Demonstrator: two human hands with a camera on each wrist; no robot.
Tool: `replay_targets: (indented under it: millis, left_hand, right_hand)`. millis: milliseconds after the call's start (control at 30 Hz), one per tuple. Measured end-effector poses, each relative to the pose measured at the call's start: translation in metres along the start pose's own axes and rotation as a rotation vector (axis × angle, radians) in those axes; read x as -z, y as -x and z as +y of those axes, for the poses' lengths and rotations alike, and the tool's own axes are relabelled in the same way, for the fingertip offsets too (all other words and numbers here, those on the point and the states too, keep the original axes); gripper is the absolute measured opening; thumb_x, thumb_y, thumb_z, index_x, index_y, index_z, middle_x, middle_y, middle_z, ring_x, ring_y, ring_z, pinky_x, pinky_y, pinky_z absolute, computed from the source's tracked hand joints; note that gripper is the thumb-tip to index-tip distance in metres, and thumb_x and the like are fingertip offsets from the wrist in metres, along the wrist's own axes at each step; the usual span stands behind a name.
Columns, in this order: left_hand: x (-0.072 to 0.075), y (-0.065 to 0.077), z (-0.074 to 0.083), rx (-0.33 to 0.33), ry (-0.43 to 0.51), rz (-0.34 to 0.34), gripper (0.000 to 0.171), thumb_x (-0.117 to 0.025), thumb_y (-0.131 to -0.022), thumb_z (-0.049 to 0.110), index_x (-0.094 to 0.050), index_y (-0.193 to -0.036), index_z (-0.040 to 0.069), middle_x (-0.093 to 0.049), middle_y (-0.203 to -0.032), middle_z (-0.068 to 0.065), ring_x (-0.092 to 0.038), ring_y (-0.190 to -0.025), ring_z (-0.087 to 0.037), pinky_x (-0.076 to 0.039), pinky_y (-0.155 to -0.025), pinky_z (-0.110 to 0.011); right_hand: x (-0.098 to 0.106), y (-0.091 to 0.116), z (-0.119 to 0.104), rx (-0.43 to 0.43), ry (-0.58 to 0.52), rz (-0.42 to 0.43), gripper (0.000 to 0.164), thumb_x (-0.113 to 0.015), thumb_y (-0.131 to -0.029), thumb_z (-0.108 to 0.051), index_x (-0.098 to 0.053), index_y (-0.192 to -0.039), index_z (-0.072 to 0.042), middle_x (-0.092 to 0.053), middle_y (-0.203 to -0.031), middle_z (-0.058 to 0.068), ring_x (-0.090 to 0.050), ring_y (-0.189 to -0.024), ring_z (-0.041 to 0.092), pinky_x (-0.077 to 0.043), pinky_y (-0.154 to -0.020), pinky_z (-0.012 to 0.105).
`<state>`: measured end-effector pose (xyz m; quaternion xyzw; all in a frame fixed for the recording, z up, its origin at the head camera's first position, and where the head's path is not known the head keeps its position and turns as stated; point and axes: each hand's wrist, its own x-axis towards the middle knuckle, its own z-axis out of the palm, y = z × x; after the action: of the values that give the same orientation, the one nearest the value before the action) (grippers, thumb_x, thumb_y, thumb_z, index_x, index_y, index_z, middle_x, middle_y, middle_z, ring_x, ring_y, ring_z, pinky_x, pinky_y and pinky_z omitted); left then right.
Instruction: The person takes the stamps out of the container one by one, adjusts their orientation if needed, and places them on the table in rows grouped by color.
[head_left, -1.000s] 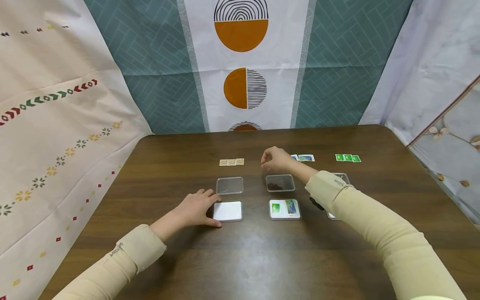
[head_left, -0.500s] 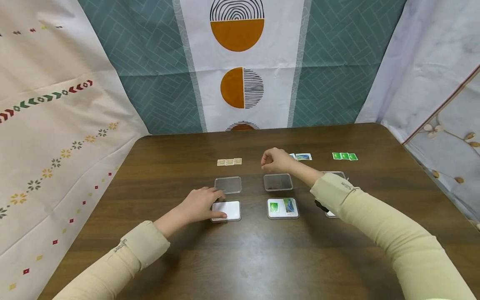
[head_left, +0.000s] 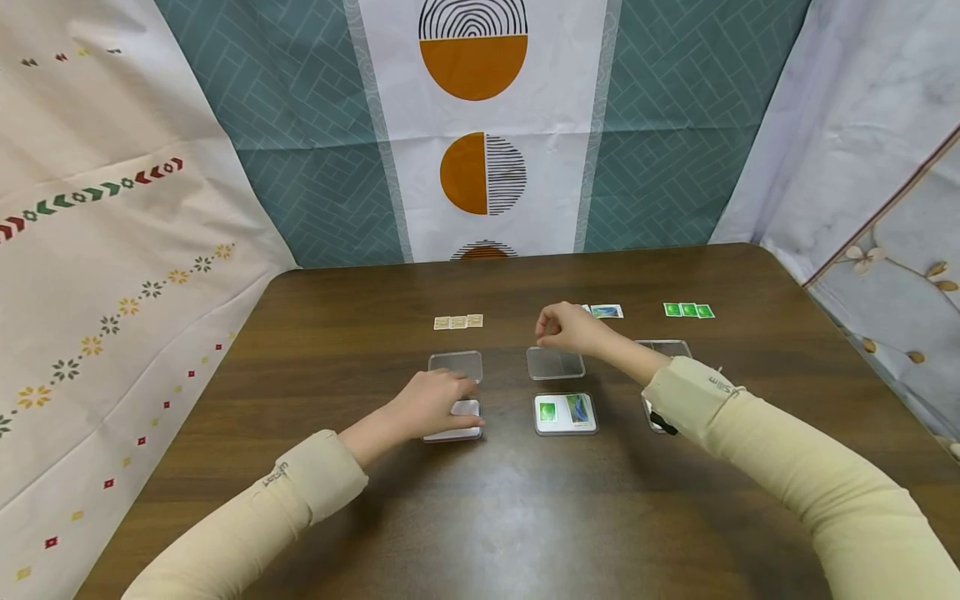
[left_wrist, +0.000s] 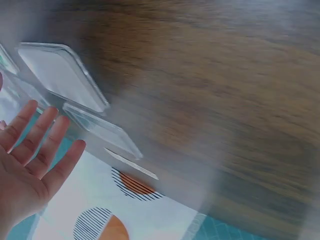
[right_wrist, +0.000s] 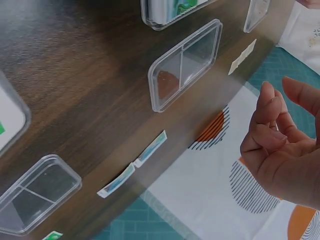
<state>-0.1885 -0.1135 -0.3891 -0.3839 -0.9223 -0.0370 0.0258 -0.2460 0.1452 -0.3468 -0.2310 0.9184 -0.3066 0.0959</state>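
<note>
My left hand [head_left: 433, 406] reaches over the left shallow clear case [left_wrist: 64, 75], which has a white lining; the hand hides part of it in the head view. In the left wrist view its fingers are spread and hold nothing. Above the middle clear lid [head_left: 546, 365] is my right hand [head_left: 574, 328], fingers loosely bent and thumb apart from them, with nothing between. The middle case [head_left: 566, 427] bears a green stamp [head_left: 548, 412] and a blue picture stamp [head_left: 578, 408]. Beyond the right hand lie blue picture stamps [right_wrist: 150, 148], partly hidden in the head view.
Behind the left case lies another clear lid [head_left: 456, 362], with a row of tan stamps [head_left: 458, 322] beyond it. Green stamps [head_left: 688, 310] lie at the back right. My right sleeve partly covers the right lid [head_left: 671, 347] and right case [right_wrist: 10, 117]. Patterned cloths [head_left: 300, 150] hang around the table.
My left hand has moved right, from the left edge of the white-lined case to over it. The right hand has shifted slightly right. The head view has turned a little.
</note>
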Motion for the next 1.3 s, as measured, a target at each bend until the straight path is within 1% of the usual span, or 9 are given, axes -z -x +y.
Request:
replay_targets:
  millis: [133, 267, 400, 567, 733, 900, 1067, 1167, 1300]
  left_hand:
    - [-0.001, -0.007, 0.005, -0.023, 0.002, 0.003, 0.040, -0.068, -0.080, 0.049, -0.070, -0.100, 0.015, -0.069, -0.096, 0.002, -0.066, -0.088, -0.018, -0.053, -0.068, -0.033]
    - [-0.002, -0.013, 0.008, -0.037, -0.008, 0.007, 0.039, -0.069, -0.080, 0.048, -0.070, -0.099, 0.014, -0.069, -0.093, 0.001, -0.066, -0.083, -0.017, -0.052, -0.064, -0.031]
    - [-0.002, -0.018, 0.011, -0.030, -0.018, 0.009, 0.041, -0.069, -0.079, 0.049, -0.070, -0.098, 0.013, -0.068, -0.089, 0.001, -0.065, -0.079, -0.017, -0.052, -0.061, -0.031]
    - [-0.002, -0.025, 0.017, -0.008, -0.018, 0.002, 0.043, -0.068, -0.079, 0.050, -0.068, -0.100, 0.013, -0.067, -0.091, 0.000, -0.064, -0.079, -0.017, -0.051, -0.060, -0.031]
    - [-0.003, -0.032, 0.025, 0.003, -0.010, -0.024, 0.047, -0.066, -0.081, 0.052, -0.066, -0.108, 0.013, -0.067, -0.098, -0.002, -0.065, -0.084, -0.020, -0.053, -0.064, -0.034]
    - [-0.005, -0.038, 0.031, -0.003, -0.015, -0.047, 0.048, -0.066, -0.081, 0.052, -0.064, -0.111, 0.015, -0.067, -0.103, -0.001, -0.065, -0.091, -0.021, -0.054, -0.067, -0.035]
    - [-0.008, -0.046, 0.037, -0.009, -0.007, -0.061, 0.053, -0.066, -0.081, 0.053, -0.062, -0.116, 0.014, -0.065, -0.105, -0.002, -0.064, -0.095, -0.022, -0.054, -0.069, -0.036]
    - [-0.010, -0.050, 0.042, 0.014, -0.010, -0.067, 0.059, -0.066, -0.079, 0.055, -0.060, -0.121, 0.014, -0.064, -0.109, -0.003, -0.062, -0.098, -0.022, -0.054, -0.070, -0.037]
    - [-0.015, -0.053, 0.049, 0.068, -0.003, -0.081, 0.065, -0.068, -0.075, 0.059, -0.059, -0.123, 0.015, -0.063, -0.113, -0.002, -0.061, -0.099, -0.022, -0.053, -0.071, -0.038]
  right_hand:
    - [0.000, 0.005, 0.005, -0.003, 0.005, -0.004, 0.009, -0.067, -0.082, -0.005, -0.060, -0.085, -0.001, -0.061, -0.071, 0.007, -0.049, -0.060, 0.011, -0.039, -0.058, 0.024]
    - [0.001, 0.009, 0.008, -0.008, 0.002, -0.003, 0.009, -0.067, -0.082, -0.004, -0.060, -0.088, -0.001, -0.061, -0.073, 0.008, -0.050, -0.063, 0.013, -0.040, -0.059, 0.025]
    - [0.002, 0.015, 0.010, 0.012, 0.001, 0.015, 0.009, -0.066, -0.083, -0.004, -0.061, -0.088, 0.000, -0.063, -0.076, 0.009, -0.053, -0.066, 0.014, -0.042, -0.061, 0.026]
    - [0.003, 0.025, 0.016, 0.032, -0.007, 0.034, 0.009, -0.066, -0.084, -0.004, -0.061, -0.089, 0.001, -0.064, -0.074, 0.008, -0.052, -0.065, 0.013, -0.043, -0.064, 0.028]
    - [0.002, 0.035, 0.022, 0.046, -0.008, 0.064, 0.007, -0.066, -0.084, -0.003, -0.061, -0.087, 0.001, -0.062, -0.071, 0.007, -0.050, -0.064, 0.012, -0.042, -0.063, 0.027]
    - [-0.001, 0.045, 0.027, 0.041, -0.022, 0.095, 0.006, -0.066, -0.083, -0.002, -0.061, -0.086, -0.002, -0.059, -0.071, 0.004, -0.048, -0.062, 0.011, -0.041, -0.060, 0.025]
    - [-0.007, 0.054, 0.031, 0.063, -0.036, 0.084, 0.007, -0.067, -0.084, -0.004, -0.061, -0.088, -0.004, -0.059, -0.073, 0.002, -0.046, -0.061, 0.010, -0.040, -0.058, 0.022]
    - [-0.011, 0.059, 0.032, 0.097, -0.031, 0.082, 0.008, -0.067, -0.084, -0.004, -0.061, -0.088, -0.005, -0.058, -0.073, 0.002, -0.045, -0.060, 0.009, -0.039, -0.057, 0.021]
    - [-0.017, 0.066, 0.033, 0.126, -0.023, 0.087, 0.010, -0.069, -0.082, -0.004, -0.060, -0.089, -0.003, -0.057, -0.072, 0.000, -0.044, -0.058, 0.008, -0.039, -0.056, 0.021]
